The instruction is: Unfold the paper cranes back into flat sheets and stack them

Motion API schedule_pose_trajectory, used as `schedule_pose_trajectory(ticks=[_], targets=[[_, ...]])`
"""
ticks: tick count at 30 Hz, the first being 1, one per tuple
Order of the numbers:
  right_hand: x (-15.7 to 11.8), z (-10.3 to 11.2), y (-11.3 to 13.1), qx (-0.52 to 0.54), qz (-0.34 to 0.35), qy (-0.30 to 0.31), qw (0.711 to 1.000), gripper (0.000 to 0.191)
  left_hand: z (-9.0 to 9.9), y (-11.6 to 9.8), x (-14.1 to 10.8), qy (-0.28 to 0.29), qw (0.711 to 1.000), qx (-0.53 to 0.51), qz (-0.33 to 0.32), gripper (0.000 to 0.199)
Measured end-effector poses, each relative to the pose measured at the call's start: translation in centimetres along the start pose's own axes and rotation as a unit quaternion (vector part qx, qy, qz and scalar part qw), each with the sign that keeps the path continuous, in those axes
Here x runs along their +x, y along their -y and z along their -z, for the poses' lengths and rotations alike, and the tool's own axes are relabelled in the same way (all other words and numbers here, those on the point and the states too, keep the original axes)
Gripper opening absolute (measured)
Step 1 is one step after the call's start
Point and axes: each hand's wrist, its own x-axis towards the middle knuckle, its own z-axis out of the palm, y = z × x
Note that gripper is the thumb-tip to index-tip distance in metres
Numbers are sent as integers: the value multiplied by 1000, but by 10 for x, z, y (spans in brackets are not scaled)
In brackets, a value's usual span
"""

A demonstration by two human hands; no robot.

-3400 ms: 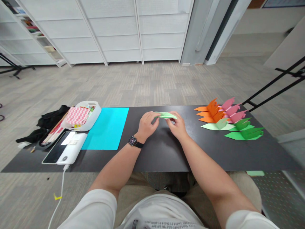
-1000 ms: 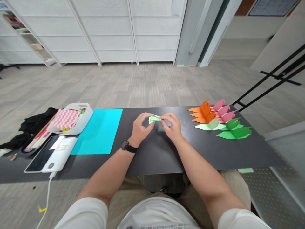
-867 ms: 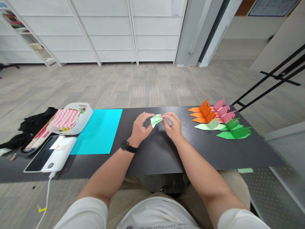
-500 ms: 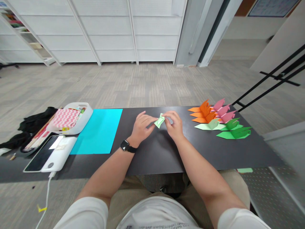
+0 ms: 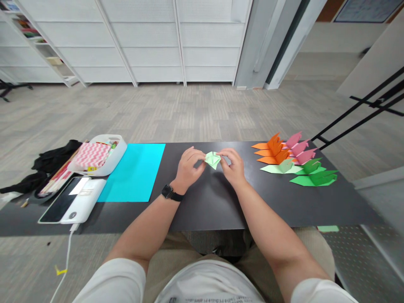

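Note:
Between my hands is a small piece of folded light green paper (image 5: 213, 160), creased and partly spread. My left hand (image 5: 190, 165) pinches its left corner between thumb and fingers. At the opposite corner, my right hand (image 5: 232, 164) grips the paper with its fingertips. Both hands are over the middle of the dark table (image 5: 208, 206). To the right stand finished-looking folded paper figures: orange ones (image 5: 274, 150), pink ones (image 5: 298, 148), a pale green one (image 5: 284, 167) and darker green ones (image 5: 315, 177).
A bright blue sheet (image 5: 132, 172) lies left of my hands. Beyond it are a white basket (image 5: 118, 153) with a pink zigzag-patterned item, a phone (image 5: 59, 202), a white power bank (image 5: 83, 202) with a cable, and black cloth (image 5: 57, 155). A black metal stand (image 5: 362, 105) rises at right.
The light green paper has turned and opened out wider between my fingers. Both hands keep hold of it in nearly the same place. The whole view has shifted slightly.

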Motion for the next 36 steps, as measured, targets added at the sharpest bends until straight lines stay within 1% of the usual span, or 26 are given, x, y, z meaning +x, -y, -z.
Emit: schedule_pose_trajectory(ticks=[5,10,13,16,19,24,30,36], targets=[[0,0,2,2,15,10,1000,13,-1,1,-2,24,1000,12,-9,2],[-2,-2,3,5,14,34,999,12,-2,3,-4,57,998,40,5,12],[-3,-2,3,7,15,52,999,18,-1,3,-4,54,998,42,9,13],[-3,-1,3,13,29,76,997,29,-1,3,-3,46,998,29,9,11],[-3,-1,4,17,44,92,995,34,0,2,-1,45,999,19,19,12],[-2,-1,6,41,55,85,994,29,-1,0,-1,54,998,1,36,12],[0,1,7,37,42,88,995,18,-3,3,-3,63,996,-28,50,12],[-1,3,9,40,48,110,992,26,-2,5,-2,71,995,-24,58,14]])
